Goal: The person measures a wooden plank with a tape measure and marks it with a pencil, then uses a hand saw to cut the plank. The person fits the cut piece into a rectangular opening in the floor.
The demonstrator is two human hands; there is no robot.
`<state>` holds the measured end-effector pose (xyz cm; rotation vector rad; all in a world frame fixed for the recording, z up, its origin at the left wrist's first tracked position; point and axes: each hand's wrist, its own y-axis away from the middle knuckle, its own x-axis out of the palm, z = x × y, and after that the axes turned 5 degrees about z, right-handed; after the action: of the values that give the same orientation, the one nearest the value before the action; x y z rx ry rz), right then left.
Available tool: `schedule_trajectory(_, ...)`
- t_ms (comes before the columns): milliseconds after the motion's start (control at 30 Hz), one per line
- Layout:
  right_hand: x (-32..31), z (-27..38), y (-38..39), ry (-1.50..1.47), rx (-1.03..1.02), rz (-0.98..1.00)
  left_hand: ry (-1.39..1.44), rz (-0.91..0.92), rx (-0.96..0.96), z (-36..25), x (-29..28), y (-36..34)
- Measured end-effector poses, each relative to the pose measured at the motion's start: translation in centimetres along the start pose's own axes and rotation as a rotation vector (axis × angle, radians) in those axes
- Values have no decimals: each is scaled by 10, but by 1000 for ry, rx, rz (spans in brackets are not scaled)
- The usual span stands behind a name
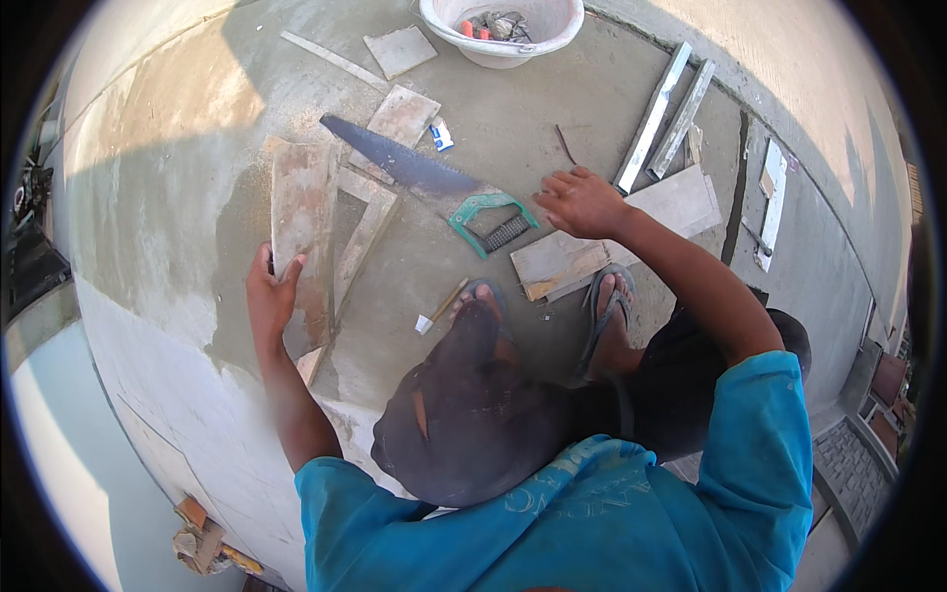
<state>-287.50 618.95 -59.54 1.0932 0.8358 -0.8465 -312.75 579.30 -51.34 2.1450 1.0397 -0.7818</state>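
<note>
My left hand [276, 279] grips the left edge of a pale, dusty board [304, 212], which stands out over an L-shaped pair of narrower strips [360, 217]. My right hand [577, 202] is just right of the green saw handle [478, 207], fingers loosely bent and apart, with nothing visible in it. The handsaw's dark blade [400, 158] lies diagonally across a small square board [402, 116]. Below my right hand, flat boards [552, 266] lie beside my sandalled right foot. A small brush or tool with a white end [442, 306] lies near my left foot.
A white basin [444, 20] with debris sits at the top. Two metal bars [651, 113] lie at upper right, and another strip [772, 197] beyond a dark groove. A square board [400, 49], a thin strip [335, 59] and a small blue-white packet [441, 133] lie on the concrete.
</note>
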Motion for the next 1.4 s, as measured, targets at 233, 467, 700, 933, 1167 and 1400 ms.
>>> schedule_trajectory(233, -95, -92, 161, 144, 541, -225, -231, 264, 40, 8, 13, -22)
schedule_trajectory(467, -71, -70, 315, -481, 1158, -619, 102, 443, 296, -219, 91, -115)
schedule_trajectory(700, -58, -19, 304, -1235, 1133, -802, 18, 872, 897, -477, 282, -76)
schedule_trajectory(933, 29, -36, 297, -1466, 1078, -1564, -129, 1212, 1032, -574, 439, 65)
schedule_trajectory(1167, 154, -30, 384, -1872, 1280, -2115, -43, 1538, 825, -553, 546, 127)
schedule_trajectory(1400, 255, -62, 399, -1830, 1416, -2185, -268, 1394, 770, -460, 584, 77)
